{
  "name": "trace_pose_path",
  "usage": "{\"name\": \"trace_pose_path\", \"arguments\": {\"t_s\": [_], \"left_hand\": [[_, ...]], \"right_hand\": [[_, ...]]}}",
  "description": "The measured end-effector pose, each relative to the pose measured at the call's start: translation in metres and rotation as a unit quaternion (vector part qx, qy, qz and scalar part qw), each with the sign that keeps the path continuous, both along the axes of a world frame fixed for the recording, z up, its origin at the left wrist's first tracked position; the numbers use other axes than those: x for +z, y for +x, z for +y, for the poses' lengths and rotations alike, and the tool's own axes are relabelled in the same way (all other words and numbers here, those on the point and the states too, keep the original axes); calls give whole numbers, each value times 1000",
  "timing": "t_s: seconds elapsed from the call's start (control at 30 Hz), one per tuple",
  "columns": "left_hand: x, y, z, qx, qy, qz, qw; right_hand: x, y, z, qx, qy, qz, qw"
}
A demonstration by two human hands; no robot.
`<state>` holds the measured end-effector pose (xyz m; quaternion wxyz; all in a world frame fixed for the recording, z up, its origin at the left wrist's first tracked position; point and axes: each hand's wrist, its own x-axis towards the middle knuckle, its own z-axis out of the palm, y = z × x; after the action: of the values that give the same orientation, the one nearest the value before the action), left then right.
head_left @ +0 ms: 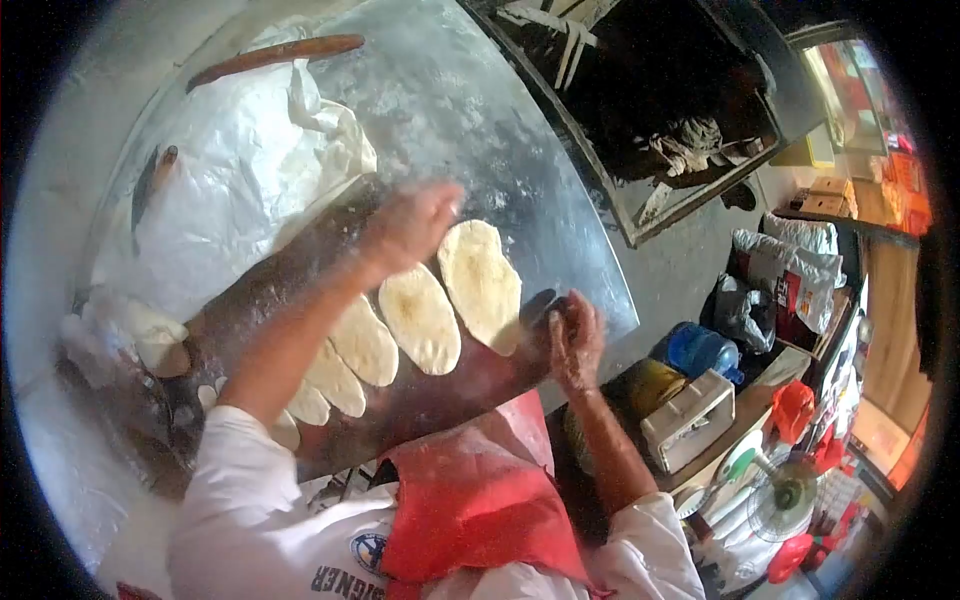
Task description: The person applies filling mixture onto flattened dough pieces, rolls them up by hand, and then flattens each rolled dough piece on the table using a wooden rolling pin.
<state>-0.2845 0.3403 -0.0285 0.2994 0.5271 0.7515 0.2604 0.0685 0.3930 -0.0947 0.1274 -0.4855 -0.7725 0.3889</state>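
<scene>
My left hand is blurred by motion above the far edge of a brown board, near the top of the flattened dough ovals, and its finger position cannot be read. The largest dough oval lies at the right of the row. Beside it is another oval, then a narrower one, with several smaller pieces trailing left, partly behind my left forearm. At the board's right end my right hand is floury, its fingers curled together beside a small dark object. What they hold is hidden.
A floury metal table extends behind the board. White plastic sheeting and a wooden rolling pin lie at the far left. A dark open box borders the back right. A blue water jug and white crate stand right.
</scene>
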Motion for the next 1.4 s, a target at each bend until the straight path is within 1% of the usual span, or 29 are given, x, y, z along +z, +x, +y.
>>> {"name": "trace_pose_path", "arguments": {"t_s": [0.03, 0.1, 0.17, 0.23, 0.27, 0.3, 0.37, 0.43, 0.47, 0.53, 0.6, 0.63, 0.7, 0.73, 0.77, 0.83, 0.87, 0.9, 0.97, 1.0, 1.07, 1.1, 1.13, 1.17, 1.23, 1.27, 1.3, 1.37, 1.4], "left_hand": [[-5, 21, -8, -3, -1, -2, 1000], [-36, 53, -18, 47, 94, 24, 994], [-46, 67, -17, 65, 97, 56, 992], [-52, 71, -12, 89, 60, 109, 988], [-57, 69, -8, 113, 73, 60, 989], [-60, 71, -10, 107, 73, 58, 990], [-36, 72, -9, 62, 37, 32, 997], [-46, 74, -15, 31, 62, 23, 997], [-48, 74, -16, 13, 46, 34, 998], [-47, 75, -18, -7, 26, 42, 999], [-39, 70, -13, 31, 58, 124, 990], [-46, 69, -13, 27, 59, 122, 990], [-63, 66, -17, -113, 14, 194, 974], [-34, 73, -18, -119, 5, 206, 971], [-31, 79, -24, -121, 4, 206, 971], [-27, 87, -28, -211, 35, 158, 964], [-27, 88, -27, -221, -14, 123, 967], [-25, 86, -25, -222, -14, 123, 967], [-23, 76, -21, -17, -3, 49, 999], [-25, 70, -22, -44, -42, 58, 996], [-20, 86, -27, -76, -43, 70, 994], [-17, 90, -28, -109, -42, 86, 989], [-65, 94, -44, -175, 94, 159, 967], [-62, 98, -45, -176, 94, 158, 967], [-53, 112, -49, -295, 50, 69, 952], [-3, 118, -39, -138, -62, -58, 987], [-3, 117, -37, -136, -63, -58, 987], [-5, 111, -30, -41, -126, -16, 991], [-23, 120, -37, -97, -92, 8, 991]], "right_hand": [[-2, 2, -21, -72, -166, 106, 978], [15, -9, -54, -152, -277, 117, 942], [25, -19, -73, -233, -344, 127, 901], [38, -32, -76, -272, -349, 133, 887], [36, -32, -75, -277, -347, 134, 886], [36, -33, -74, -277, -357, 140, 881], [24, -30, -73, -278, -366, 150, 875], [4, -27, -71, -162, -349, 105, 917], [7, -29, -67, -165, -348, 107, 917], [16, -32, -59, -88, -237, -57, 966], [13, -33, -60, -78, -204, -53, 974], [12, -34, -61, -64, -170, -49, 982], [11, -37, -62, -47, -148, -75, 985], [20, -41, -63, -45, -126, -92, 987], [24, -43, -65, -46, -105, -111, 987], [16, -38, -63, -28, -75, -86, 993], [13, -36, -62, -4, -42, -60, 997], [12, -34, -64, -5, -43, -60, 997], [24, -38, -64, -75, -157, 55, 983], [22, -37, -64, -76, -157, 54, 983], [16, -31, -64, -146, -274, 132, 941], [13, -30, -66, -146, -274, 133, 941], [11, -29, -68, -179, -296, 145, 927], [10, -27, -71, -213, -317, 155, 911], [8, -23, -73, -216, -324, 155, 908], [7, -21, -75, -218, -332, 157, 904], [5, -21, -75, -216, -333, 156, 905], [3, -20, -73, -206, -324, 175, 907], [0, -18, -72, -202, -325, 173, 907]]}}
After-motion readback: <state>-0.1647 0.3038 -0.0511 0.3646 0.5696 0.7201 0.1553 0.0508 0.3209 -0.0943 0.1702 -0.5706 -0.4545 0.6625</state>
